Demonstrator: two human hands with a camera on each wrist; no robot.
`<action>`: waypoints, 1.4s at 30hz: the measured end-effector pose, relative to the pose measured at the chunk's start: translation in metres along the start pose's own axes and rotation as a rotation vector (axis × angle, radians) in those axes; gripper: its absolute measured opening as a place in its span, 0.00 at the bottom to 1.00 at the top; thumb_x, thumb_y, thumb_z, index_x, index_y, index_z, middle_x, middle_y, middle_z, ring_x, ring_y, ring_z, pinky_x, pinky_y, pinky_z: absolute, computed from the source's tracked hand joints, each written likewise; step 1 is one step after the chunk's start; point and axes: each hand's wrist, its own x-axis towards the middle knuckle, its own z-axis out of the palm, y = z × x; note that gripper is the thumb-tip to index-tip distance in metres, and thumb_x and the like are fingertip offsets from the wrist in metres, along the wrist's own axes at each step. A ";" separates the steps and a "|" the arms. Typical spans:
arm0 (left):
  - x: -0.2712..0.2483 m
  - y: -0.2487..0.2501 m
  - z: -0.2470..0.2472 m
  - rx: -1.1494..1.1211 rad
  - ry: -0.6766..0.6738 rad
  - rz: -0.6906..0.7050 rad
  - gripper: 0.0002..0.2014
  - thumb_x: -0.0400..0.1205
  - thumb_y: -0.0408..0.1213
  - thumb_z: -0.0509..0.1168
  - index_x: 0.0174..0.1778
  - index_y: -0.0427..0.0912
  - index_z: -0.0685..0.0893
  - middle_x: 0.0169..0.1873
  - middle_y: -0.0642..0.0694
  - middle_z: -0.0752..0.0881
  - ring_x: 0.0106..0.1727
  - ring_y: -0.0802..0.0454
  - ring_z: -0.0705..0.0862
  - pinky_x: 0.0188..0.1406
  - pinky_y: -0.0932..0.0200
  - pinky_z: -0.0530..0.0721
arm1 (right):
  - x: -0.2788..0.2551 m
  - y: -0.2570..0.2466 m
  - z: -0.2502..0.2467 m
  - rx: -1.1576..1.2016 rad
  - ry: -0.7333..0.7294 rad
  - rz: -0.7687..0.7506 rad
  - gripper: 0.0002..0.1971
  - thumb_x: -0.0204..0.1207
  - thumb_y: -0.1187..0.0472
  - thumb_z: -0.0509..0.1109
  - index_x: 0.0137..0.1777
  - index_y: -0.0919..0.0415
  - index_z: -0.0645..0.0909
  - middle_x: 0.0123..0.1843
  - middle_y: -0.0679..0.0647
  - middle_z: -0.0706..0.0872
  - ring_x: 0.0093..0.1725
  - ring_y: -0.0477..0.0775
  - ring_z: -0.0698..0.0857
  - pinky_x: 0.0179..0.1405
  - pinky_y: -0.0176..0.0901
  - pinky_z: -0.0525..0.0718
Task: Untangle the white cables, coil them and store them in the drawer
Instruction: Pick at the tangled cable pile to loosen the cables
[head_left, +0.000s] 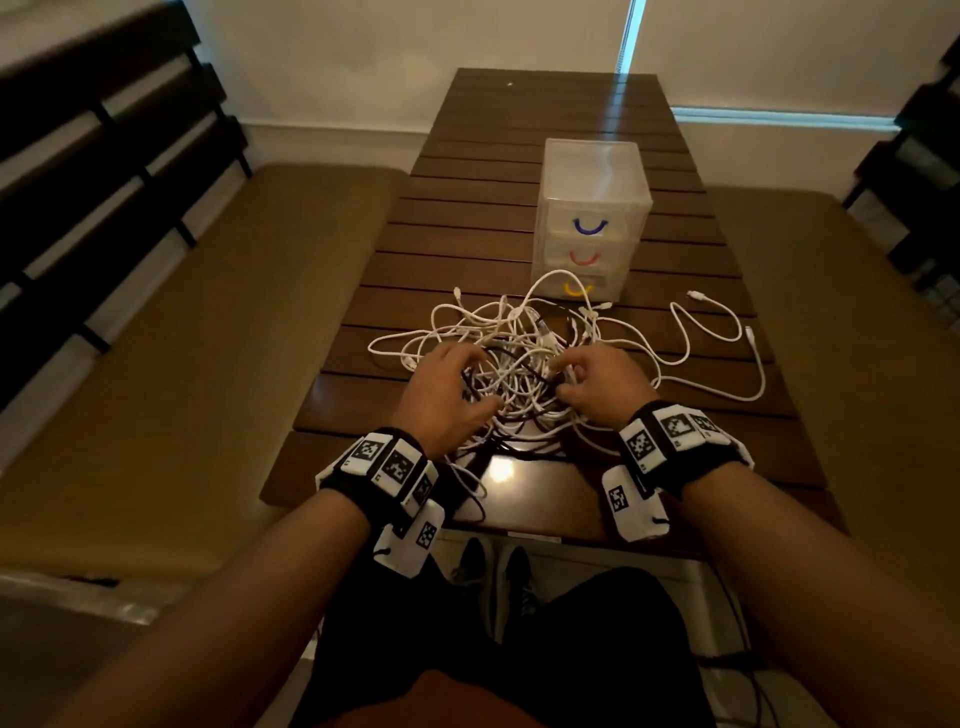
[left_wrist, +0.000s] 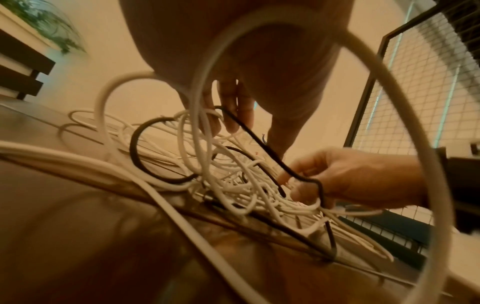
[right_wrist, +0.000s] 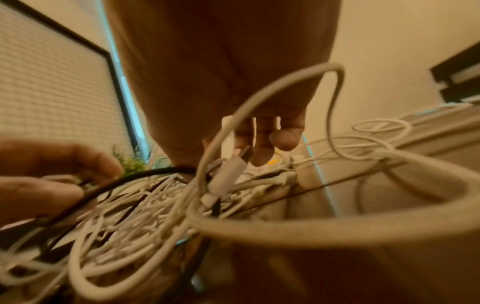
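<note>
A tangle of white cables (head_left: 519, 358) with a black cable (head_left: 511, 371) threaded through it lies on the near half of the dark slatted table (head_left: 467, 208). My left hand (head_left: 475, 387) digs into the tangle's left side, and in the right wrist view its fingers (right_wrist: 64, 185) pinch the black cable (right_wrist: 145, 173). At the tangle's right side, my right hand (head_left: 563, 382) has its fingers (left_wrist: 298, 183) curled round white strands (left_wrist: 259, 185). Behind the tangle stands a translucent drawer unit (head_left: 592, 171) with blue, red and yellow handles, all drawers closed.
One white cable (head_left: 727, 338) trails loose to the right of the tangle, its plugs lying on the table. Cushioned benches (head_left: 182, 338) flank the table on both sides. The table's front edge (head_left: 519, 525) is close to my wrists, with my legs and shoes below it.
</note>
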 end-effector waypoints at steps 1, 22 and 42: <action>0.001 0.001 -0.001 -0.014 -0.010 -0.017 0.26 0.72 0.44 0.77 0.65 0.48 0.77 0.60 0.52 0.78 0.61 0.55 0.76 0.61 0.59 0.77 | 0.000 0.003 -0.001 0.021 -0.011 0.018 0.10 0.72 0.59 0.75 0.52 0.46 0.86 0.36 0.43 0.78 0.36 0.44 0.78 0.32 0.38 0.72; 0.041 0.046 0.010 -0.349 0.102 -0.101 0.05 0.77 0.53 0.69 0.41 0.59 0.88 0.36 0.60 0.89 0.45 0.59 0.86 0.60 0.39 0.81 | -0.027 -0.003 0.005 0.654 0.035 -0.128 0.24 0.72 0.68 0.77 0.60 0.42 0.76 0.47 0.52 0.86 0.45 0.49 0.87 0.46 0.43 0.87; 0.043 0.051 -0.064 -1.171 0.338 -0.081 0.03 0.82 0.31 0.65 0.43 0.42 0.81 0.32 0.45 0.89 0.35 0.49 0.88 0.34 0.57 0.87 | -0.037 0.053 -0.015 0.426 -0.019 0.089 0.10 0.71 0.66 0.79 0.49 0.56 0.84 0.43 0.65 0.88 0.36 0.55 0.84 0.34 0.44 0.82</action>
